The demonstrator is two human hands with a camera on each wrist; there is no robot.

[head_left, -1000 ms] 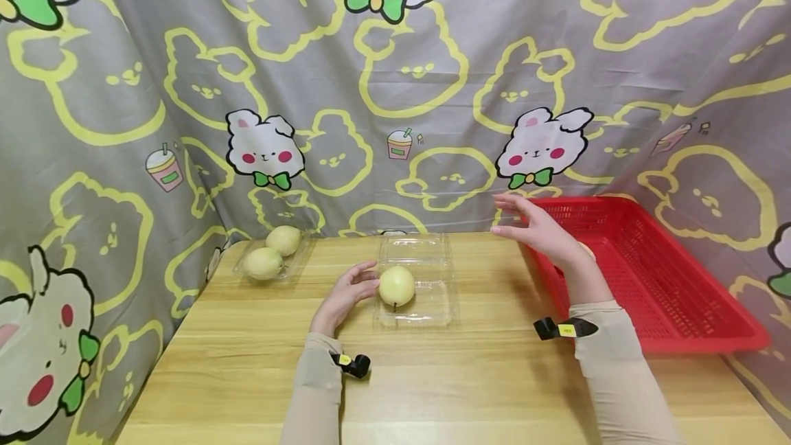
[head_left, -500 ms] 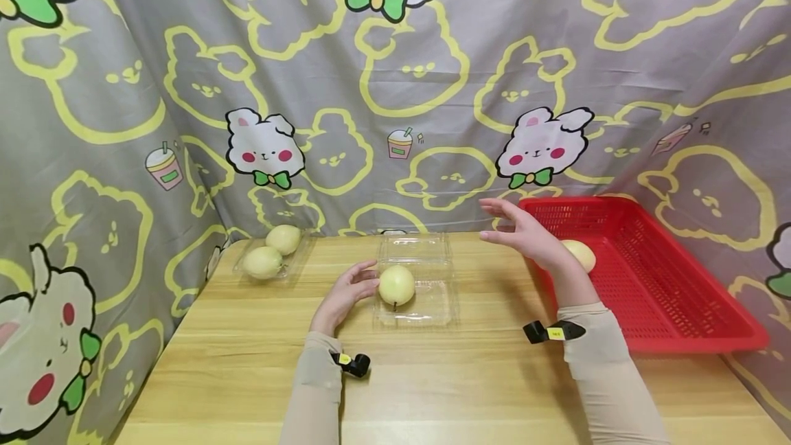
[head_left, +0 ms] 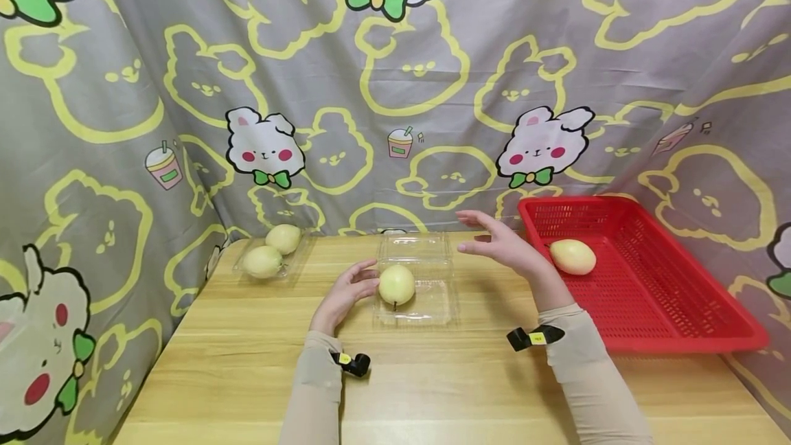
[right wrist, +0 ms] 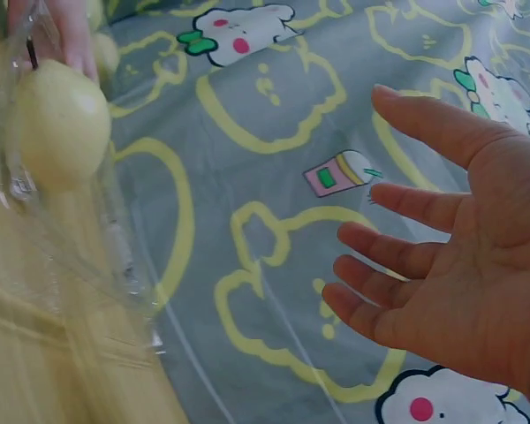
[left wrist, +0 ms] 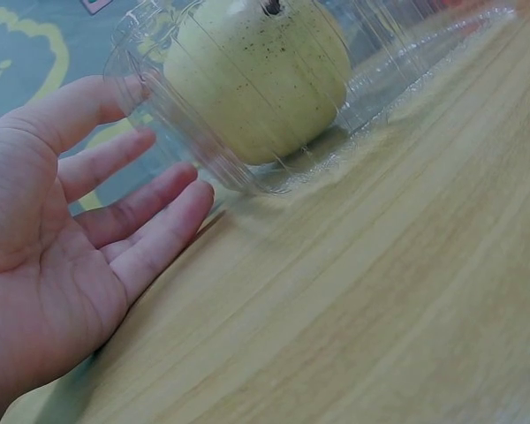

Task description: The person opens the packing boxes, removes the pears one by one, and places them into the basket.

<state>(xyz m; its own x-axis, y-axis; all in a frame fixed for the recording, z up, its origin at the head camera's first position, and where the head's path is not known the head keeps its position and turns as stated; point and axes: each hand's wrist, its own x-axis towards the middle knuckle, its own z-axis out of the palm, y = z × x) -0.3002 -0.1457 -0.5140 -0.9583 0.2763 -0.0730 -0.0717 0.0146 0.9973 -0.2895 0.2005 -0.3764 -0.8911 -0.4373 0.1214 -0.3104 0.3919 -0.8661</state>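
Observation:
A pale yellow pear (head_left: 397, 286), stem toward the near side, lies in the left part of an open clear plastic box (head_left: 435, 302) at mid-table. My left hand (head_left: 345, 297) is at the box's left side, fingers relaxed; in the left wrist view the thumb (left wrist: 88, 104) touches the clear wall. Held in the air right of the box, my right hand (head_left: 503, 247) has its fingers spread and holds nothing. The right wrist view shows this bare palm (right wrist: 450, 256) apart from the pear and box.
Another clear box (head_left: 296, 268) with two pears (head_left: 263, 262) stands at the table's back left. On the right is a red plastic basket (head_left: 692, 347) with one pear (head_left: 573, 257) inside. A patterned curtain (head_left: 432, 101) hangs behind the table.
My right hand has moved left, away from the red basket toward the clear box, uncovering the pear in the basket. The left hand and the boxed pear have stayed in place.

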